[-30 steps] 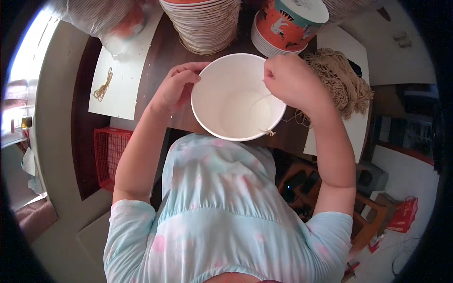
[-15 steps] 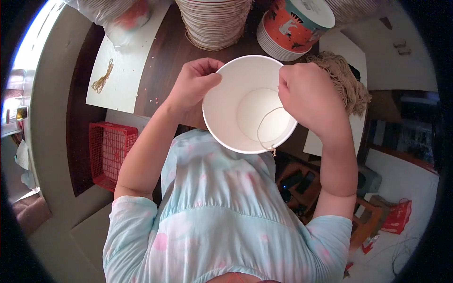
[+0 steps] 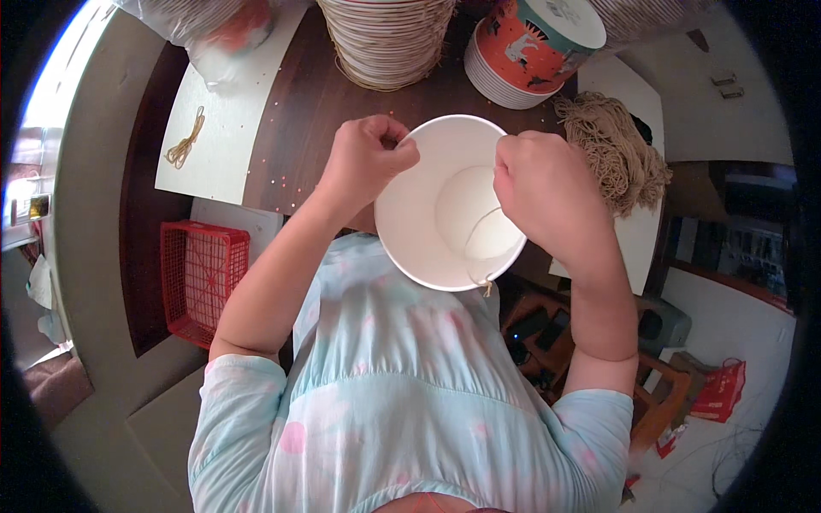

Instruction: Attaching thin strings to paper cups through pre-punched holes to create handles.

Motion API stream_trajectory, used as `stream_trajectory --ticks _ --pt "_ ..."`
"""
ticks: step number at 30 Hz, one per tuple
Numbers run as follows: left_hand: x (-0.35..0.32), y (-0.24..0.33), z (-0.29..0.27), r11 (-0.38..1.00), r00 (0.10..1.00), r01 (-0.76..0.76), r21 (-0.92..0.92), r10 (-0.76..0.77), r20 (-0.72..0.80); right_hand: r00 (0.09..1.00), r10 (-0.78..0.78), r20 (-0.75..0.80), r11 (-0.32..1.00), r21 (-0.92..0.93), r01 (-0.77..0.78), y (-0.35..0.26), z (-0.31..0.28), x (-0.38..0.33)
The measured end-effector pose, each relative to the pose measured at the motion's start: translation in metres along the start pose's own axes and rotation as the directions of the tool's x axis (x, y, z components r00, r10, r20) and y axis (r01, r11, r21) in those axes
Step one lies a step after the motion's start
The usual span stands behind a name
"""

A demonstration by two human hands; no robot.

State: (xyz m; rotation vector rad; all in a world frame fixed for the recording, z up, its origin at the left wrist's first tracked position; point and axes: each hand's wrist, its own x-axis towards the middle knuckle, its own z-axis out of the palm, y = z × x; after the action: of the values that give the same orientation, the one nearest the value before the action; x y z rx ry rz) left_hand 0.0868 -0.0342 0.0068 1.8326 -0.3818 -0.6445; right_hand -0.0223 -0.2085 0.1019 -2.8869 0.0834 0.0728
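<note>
brown desk [image 3: 312, 94] | white bucket [image 3: 410, 222] over its near edge, mouth up | left hand [image 3: 363, 167] curled at the rim, hold unclear | right hand [image 3: 552, 192] closed on thin cord [image 3: 473, 229] | bucket slightly lower in view than just before

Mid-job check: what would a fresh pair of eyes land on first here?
The white tub, its mouth toward the camera between the left hand and right hand, a thin cord curving inside. Beyond it stand a tall white stack and, to its right, an orange patterned tub. A tan cord heap lies farther right.
</note>
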Motion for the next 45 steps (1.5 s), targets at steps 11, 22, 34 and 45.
stream_trajectory --ticks 11,22,34,45 --pt "-0.013 -0.01 -0.004 1.0 0.999 0.012 -0.027 -0.013 -0.031 0.995 0.1 0.011 0.994 0.05 -0.1 0.016 0.029 -0.001" --pt "-0.015 0.009 0.007 0.959 0.989 0.12 0.255 -0.092 -0.118 0.998 0.031 -0.055 0.996 0.089 -0.026 0.006 0.031 -0.005" --pt "-0.045 -0.013 0.012 0.984 0.991 0.075 -0.163 -0.091 -0.095 0.95 0.064 -0.305 0.905 0.419 0.074 0.007 0.05 0.003" --pt "-0.049 -0.013 0.005 0.877 0.982 0.178 -0.445 -0.184 0.03 0.975 0.189 0.116 0.661 0.72 -0.213 -0.01 0.092 0.016"
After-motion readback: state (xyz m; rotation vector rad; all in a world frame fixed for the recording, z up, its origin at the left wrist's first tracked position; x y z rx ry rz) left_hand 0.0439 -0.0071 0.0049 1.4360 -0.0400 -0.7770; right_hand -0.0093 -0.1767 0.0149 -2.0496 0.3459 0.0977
